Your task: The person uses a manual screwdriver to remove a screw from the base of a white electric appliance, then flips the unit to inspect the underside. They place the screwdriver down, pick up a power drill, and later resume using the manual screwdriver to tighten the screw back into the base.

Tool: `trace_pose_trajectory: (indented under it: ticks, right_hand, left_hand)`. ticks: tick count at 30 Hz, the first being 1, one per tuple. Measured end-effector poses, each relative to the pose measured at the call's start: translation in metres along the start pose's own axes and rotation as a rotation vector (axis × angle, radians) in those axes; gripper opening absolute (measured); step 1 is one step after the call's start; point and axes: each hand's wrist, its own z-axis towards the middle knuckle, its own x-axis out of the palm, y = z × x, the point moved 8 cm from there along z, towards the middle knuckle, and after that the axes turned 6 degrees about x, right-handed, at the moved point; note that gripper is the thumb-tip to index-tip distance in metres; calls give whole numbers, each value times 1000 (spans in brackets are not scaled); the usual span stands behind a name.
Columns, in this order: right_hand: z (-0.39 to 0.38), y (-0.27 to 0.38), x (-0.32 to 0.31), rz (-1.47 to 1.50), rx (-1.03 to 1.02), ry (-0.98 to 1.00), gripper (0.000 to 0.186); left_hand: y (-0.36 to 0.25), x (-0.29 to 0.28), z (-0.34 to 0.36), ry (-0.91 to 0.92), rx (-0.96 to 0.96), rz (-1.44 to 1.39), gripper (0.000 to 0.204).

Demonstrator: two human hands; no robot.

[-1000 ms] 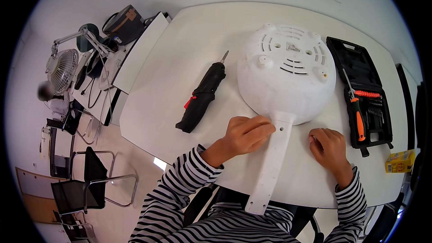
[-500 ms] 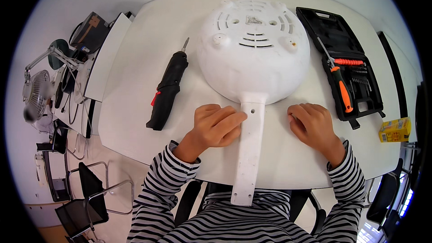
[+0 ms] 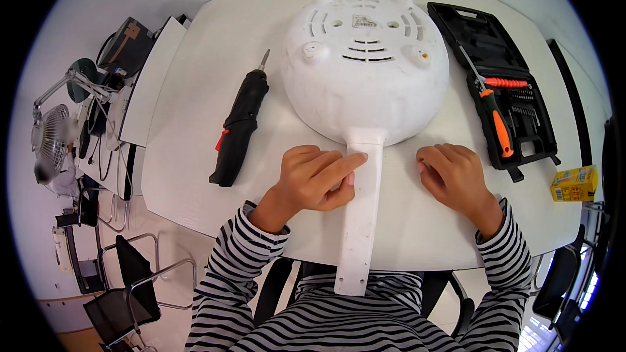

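A white, round plastic appliance (image 3: 365,101) lies upside down on the table, its vented underside with stubby feet facing up. From it a long white handle (image 3: 358,221) runs toward me past the table's near edge. My left hand (image 3: 313,179) is beside the handle, its index finger stretched onto the handle's top end, covering the screw hole there. The thumb is apart and the other fingers are curled; nothing is in that hand. To the right of the handle, my right hand (image 3: 454,179) rests on the table with curled fingers and nothing visible in it.
A black electric screwdriver (image 3: 241,127) with a red trigger lies left of the appliance. On the right, an open black tool case (image 3: 515,45) holds bits and an orange-handled screwdriver (image 3: 501,132). A yellow box (image 3: 574,184) sits at the right edge. Chairs (image 3: 124,287) stand lower left.
My left index finger has moved right and up onto the handle, over the screw hole. The right hand stays in place. The whole view has shifted slightly.
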Motion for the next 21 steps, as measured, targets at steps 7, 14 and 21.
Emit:
trace_pose_trajectory:
  ticks: [7, 14, 21]
  right_hand:
    - [0, -1, 1, 4, 5, 7, 11]
    - [0, 0, 0, 14, 5, 8, 11]
    - [0, -1, 1, 6, 9, 23, 12]
  left_hand:
    - [0, 2, 0, 17, 2, 8, 34]
    - [0, 3, 0, 19, -2, 7, 33]
    - [0, 3, -1, 11, 1, 13, 31]
